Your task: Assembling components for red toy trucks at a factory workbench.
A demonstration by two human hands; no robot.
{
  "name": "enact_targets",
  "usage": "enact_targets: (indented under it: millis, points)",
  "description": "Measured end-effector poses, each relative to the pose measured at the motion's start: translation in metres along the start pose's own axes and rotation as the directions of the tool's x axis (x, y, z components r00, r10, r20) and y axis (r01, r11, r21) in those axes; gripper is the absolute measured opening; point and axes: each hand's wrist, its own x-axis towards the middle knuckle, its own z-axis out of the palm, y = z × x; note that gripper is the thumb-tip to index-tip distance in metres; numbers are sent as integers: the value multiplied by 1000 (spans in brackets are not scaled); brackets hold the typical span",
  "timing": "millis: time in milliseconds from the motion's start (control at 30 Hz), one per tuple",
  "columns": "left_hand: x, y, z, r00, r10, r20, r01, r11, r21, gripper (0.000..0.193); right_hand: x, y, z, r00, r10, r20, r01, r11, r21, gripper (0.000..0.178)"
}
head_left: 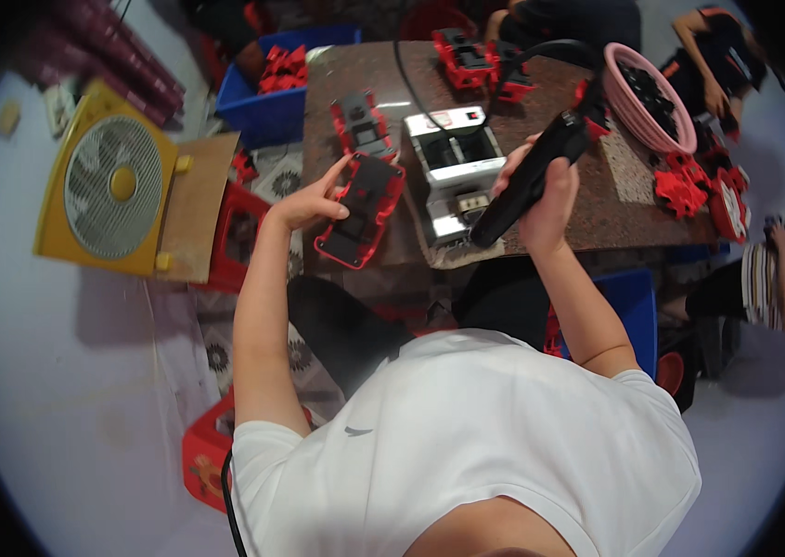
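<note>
My left hand (311,202) grips a red-rimmed plastic housing with a black inner side (366,209) by its left edge, tilted over the table's near edge. A power screwdriver (541,172), black and long, with a cord at its upper end, is wrapped in my right hand (548,200). Its lower tip points down and left, close to the front of a white box-like machine (456,174) with a dark open top. Whether the tip touches the machine I cannot tell. Just beyond the housing lies a similar red and black one (365,125).
More red and black housings (462,60) lie at the table's far side. A pink basket (688,135) of black parts stands right, near loose red pieces (680,190). Blue bins (263,116) flank the table. A yellow fan (123,184) stands left. Other people sit around.
</note>
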Motion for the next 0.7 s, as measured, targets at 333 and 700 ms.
enact_targets:
  millis: [333,700]
  points:
    - [-19,3,17,922,108,-371,-27,976,217,90,-43,20,-59,979,163,-123,-171,984,-51,26]
    - [19,164,193,803,589,-88,-504,750,429,84,-69,66,-88,995,99,6,-93,950,-299,44]
